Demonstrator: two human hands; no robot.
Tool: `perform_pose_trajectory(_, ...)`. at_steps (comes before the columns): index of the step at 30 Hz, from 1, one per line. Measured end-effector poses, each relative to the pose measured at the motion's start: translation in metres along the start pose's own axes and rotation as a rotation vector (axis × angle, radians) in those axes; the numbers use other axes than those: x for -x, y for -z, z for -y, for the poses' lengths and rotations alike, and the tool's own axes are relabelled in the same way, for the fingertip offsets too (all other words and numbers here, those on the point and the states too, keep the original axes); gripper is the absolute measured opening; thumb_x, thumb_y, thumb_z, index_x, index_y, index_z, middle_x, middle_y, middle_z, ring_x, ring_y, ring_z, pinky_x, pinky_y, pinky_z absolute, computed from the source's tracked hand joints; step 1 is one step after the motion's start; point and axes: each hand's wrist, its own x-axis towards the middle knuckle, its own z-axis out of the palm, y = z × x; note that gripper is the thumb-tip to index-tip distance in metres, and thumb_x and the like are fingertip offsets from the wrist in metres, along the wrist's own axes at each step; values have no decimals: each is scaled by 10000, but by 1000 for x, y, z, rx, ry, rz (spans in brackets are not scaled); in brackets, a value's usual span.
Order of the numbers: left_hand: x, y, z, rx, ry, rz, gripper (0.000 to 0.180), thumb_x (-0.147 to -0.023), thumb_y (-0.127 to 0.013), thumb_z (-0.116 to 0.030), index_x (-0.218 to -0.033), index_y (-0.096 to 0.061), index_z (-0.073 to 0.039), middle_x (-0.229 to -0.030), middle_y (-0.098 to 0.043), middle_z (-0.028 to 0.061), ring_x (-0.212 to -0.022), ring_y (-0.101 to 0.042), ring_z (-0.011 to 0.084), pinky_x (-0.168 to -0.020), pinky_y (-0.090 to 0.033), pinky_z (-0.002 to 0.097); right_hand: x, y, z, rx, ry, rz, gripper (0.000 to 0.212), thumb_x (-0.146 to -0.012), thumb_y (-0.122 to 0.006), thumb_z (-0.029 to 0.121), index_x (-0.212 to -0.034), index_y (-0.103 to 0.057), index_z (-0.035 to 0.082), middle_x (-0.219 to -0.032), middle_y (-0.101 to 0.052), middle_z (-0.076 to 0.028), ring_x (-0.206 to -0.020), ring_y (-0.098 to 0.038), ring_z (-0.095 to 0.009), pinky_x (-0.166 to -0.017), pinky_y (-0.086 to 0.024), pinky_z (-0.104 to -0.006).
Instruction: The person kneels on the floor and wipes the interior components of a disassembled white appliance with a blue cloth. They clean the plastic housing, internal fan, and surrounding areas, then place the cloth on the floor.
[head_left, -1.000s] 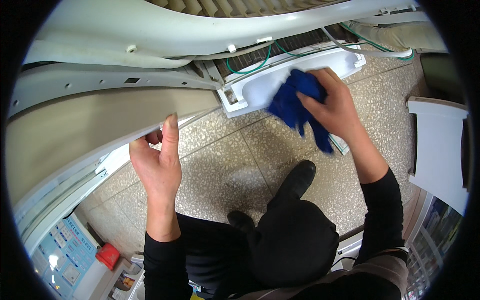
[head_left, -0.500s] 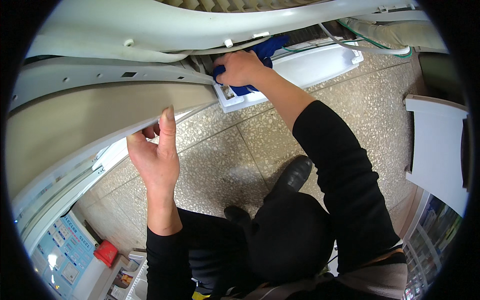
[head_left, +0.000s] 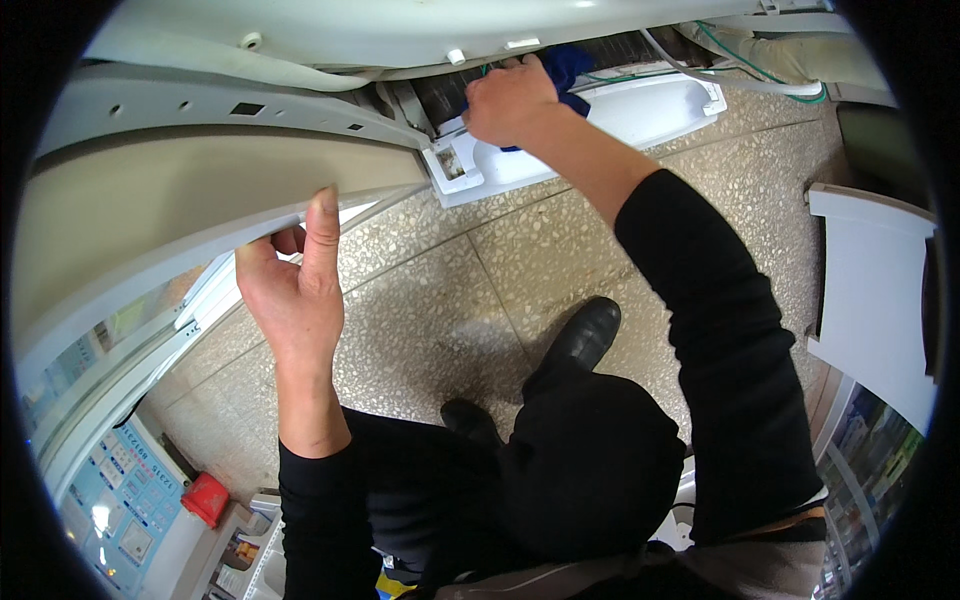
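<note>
A long cream panel with a grey edge [head_left: 220,180] juts out at the left, below a grey metal rail with holes. My left hand [head_left: 295,290] grips its lower edge, thumb on the outer side and fingers curled behind. At the top middle my right hand [head_left: 515,100] is closed on a dark blue cloth [head_left: 568,68], which bunches out beside and under it. The cloth lies over a long white plastic trough [head_left: 640,120] and a dark ribbed surface behind it. My right fingertips are partly hidden.
A white appliance body [head_left: 330,35] spans the top, with a white hose [head_left: 690,75] and a green wire near its right end. A pale grey box-shaped unit [head_left: 870,290] stands at the right. A red container [head_left: 206,498] sits at lower left on the speckled floor.
My right hand has moved right and slightly up along the trough with the blue cloth, uncovering the trough's left end. My left hand keeps its grip on the panel.
</note>
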Motion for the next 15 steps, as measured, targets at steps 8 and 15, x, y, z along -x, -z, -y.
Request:
perform_pose_trajectory(8, -3, 0, -6, -60, 57, -8, 233, -911, -749, -199, -1020, -674, -7, -769, -555, -8, -654, -357, 91, -591, -347, 257, -15, -32, 23, -197, 43, -61, 417, -910, -511, 339, -1225, -659, 109, -1180, -698, -130, -1206, -584, -308, -1004, -382, -508)
perform_pose_trajectory(15, 1, 2, -8, -14, 56, 34, 253, -958, -708, -233, -1040, -658, 2, -804, -584, -15, -683, -385, 71, -643, -361, 226, 28, -16, -78, 261, -135, -58, 365, -931, -487, 273, -1225, -646, 124, -1198, -697, -102, -1214, -573, -288, -996, -393, -513)
